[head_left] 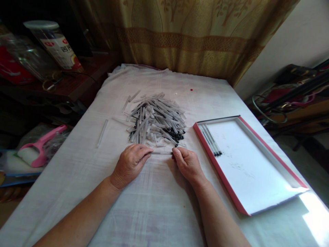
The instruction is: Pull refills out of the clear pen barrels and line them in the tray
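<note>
My left hand (131, 162) and my right hand (187, 164) rest on the white cloth (154, 206), each pinching one end of a thin clear pen tube (161, 153) held level between them. Just beyond lies a heap of clear tubes and black pen parts (155, 118). A small cluster of black caps (177, 134) sits at the heap's right edge, close to my right fingertips. To the right stands a flat white tray with a red rim (246, 161), holding several finished refills (211, 140) in its upper left corner.
A loose clear tube (102, 132) lies left of the heap. A pink-handled roller (38, 147) sits off the table's left side, a labelled jar (56, 44) on a dark shelf behind. A gold curtain (185, 37) hangs at the back. Clutter stands right of the table.
</note>
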Demonstrator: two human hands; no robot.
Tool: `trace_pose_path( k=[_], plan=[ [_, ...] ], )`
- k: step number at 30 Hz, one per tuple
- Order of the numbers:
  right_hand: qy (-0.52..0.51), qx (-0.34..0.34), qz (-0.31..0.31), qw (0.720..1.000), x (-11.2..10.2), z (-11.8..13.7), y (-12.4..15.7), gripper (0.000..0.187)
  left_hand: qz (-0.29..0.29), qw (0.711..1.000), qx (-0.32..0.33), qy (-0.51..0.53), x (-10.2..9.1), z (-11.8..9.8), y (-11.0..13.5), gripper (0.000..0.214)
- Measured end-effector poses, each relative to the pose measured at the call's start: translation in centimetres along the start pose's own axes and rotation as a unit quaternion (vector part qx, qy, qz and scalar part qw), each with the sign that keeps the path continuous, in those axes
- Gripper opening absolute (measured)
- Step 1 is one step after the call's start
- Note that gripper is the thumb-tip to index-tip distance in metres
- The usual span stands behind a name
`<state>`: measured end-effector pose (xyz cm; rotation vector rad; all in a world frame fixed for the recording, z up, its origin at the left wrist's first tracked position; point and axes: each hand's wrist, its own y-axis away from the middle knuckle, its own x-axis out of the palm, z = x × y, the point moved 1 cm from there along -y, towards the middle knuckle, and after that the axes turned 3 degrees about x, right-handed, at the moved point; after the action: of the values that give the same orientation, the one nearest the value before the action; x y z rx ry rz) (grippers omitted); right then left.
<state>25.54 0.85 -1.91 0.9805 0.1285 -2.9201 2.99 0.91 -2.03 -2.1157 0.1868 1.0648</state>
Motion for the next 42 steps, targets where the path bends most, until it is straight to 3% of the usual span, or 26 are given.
trace_pose_path(
  k=[4,9,12,31,37,42],
  plan=[
    [-0.074,0.013,0.013,0.997,-0.06,-0.23,0.2,0.025,0.006,1.0,-0.029,0.002,-0.13,0.33,0.09,0.018],
    [-0.096,-0.005,0.003,0.995,-0.23,-0.06,0.19,0.014,0.01,0.999,-0.034,0.008,-0.2,0.47,0.13,0.018],
    [-0.081,0.006,0.012,0.997,-0.33,-0.03,0.14,0.02,0.013,0.999,-0.032,0.009,-0.08,0.44,0.16,0.018],
    [-0.076,-0.01,0.024,0.997,-0.5,-0.3,0.21,0.017,0.021,0.999,-0.035,0.01,0.0,0.44,0.21,0.017],
    [-0.109,-0.016,0.002,0.994,-0.58,-0.18,0.16,0.013,0.028,0.999,-0.042,0.008,-0.1,0.37,0.18,0.019],
    [-0.177,0.02,-0.014,0.984,-0.73,-0.71,0.21,0.018,0.032,0.997,-0.054,-0.038,-0.56,0.46,-0.04,0.03]
  ],
)
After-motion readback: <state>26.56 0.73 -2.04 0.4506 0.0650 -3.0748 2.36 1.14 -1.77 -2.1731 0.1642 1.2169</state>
